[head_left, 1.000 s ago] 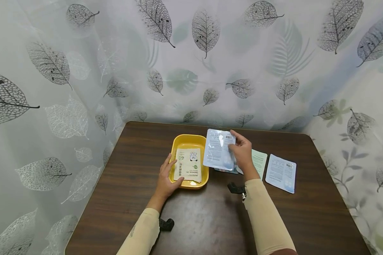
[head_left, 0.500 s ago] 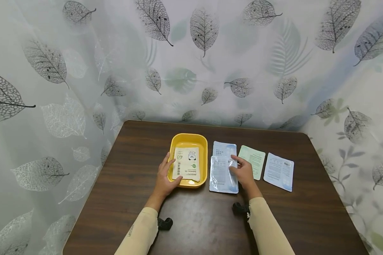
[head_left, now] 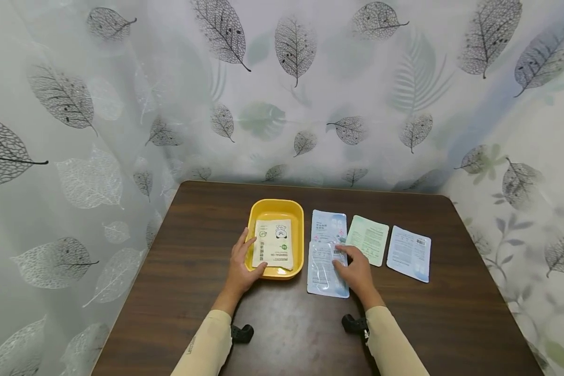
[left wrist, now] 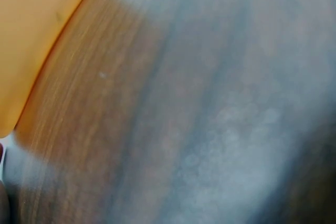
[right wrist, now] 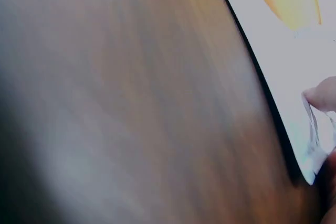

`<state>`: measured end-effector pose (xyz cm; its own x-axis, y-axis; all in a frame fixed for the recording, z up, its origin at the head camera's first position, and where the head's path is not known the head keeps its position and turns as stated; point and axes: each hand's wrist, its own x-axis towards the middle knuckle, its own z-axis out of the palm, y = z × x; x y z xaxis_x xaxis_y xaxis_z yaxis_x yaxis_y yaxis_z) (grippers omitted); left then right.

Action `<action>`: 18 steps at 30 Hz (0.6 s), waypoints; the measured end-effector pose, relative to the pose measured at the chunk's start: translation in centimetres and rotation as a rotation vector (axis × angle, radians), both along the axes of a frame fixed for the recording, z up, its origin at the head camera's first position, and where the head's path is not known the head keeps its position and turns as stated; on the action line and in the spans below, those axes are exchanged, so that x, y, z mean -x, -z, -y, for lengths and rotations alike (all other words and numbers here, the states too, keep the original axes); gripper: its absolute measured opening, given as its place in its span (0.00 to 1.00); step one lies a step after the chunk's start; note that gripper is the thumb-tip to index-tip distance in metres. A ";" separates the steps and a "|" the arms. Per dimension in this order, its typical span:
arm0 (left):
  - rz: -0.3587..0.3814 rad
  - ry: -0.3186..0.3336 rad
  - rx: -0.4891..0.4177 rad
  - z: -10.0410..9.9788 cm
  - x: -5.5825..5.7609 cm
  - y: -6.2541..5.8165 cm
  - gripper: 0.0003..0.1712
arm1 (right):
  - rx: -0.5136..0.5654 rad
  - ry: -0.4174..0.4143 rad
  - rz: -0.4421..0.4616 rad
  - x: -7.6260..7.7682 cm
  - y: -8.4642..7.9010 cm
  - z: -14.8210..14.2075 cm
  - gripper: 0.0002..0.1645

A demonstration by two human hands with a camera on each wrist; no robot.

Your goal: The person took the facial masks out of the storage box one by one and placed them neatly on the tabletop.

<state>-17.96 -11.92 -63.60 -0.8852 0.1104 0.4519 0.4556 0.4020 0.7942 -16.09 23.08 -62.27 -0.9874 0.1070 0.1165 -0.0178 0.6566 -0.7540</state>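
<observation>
In the head view, a yellow plastic tray (head_left: 299, 245) holds a cream sachet (head_left: 273, 243) with a panda print. My left hand (head_left: 242, 266) grips the tray's near left corner, fingers over the left rim and thumb on the front rim. To the right of the tray, my right hand (head_left: 357, 269) pinches the right edge of a pale blue sachet (head_left: 326, 274). This sachet lies low over the table, overlapping the near end of another blue sachet (head_left: 328, 224). In the right wrist view, the thumb (right wrist: 323, 95) wrinkles the film of the pinched sachet (right wrist: 283, 66).
A pale green sachet (head_left: 368, 237) and a further light blue sachet (head_left: 410, 253) lie on the right part of the dark wooden table (head_left: 192, 230). Behind the table hangs a leaf-patterned sheet (head_left: 329, 94).
The right hand has lowered the pale blue sachet from beside the tray and drawn it towards me, uncovering the blue sachet beneath. The left hand stays at the tray.
</observation>
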 end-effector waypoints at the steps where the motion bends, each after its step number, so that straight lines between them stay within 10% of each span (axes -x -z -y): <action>1: -0.005 0.001 0.000 -0.1 0.0 0.0 0.43 | -0.007 0.003 -0.025 -0.1 0.2 0.0 0.26; 18: 0.010 -0.008 0.005 -0.1 -0.1 0.2 0.44 | 0.073 0.071 -0.232 -0.6 1.2 0.3 0.24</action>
<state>-17.82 -11.80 -63.79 -0.8903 0.1059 0.4429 0.4449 0.4099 0.7963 -15.53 22.75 -63.44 -0.9248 0.1912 0.3290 -0.1521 0.6067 -0.7803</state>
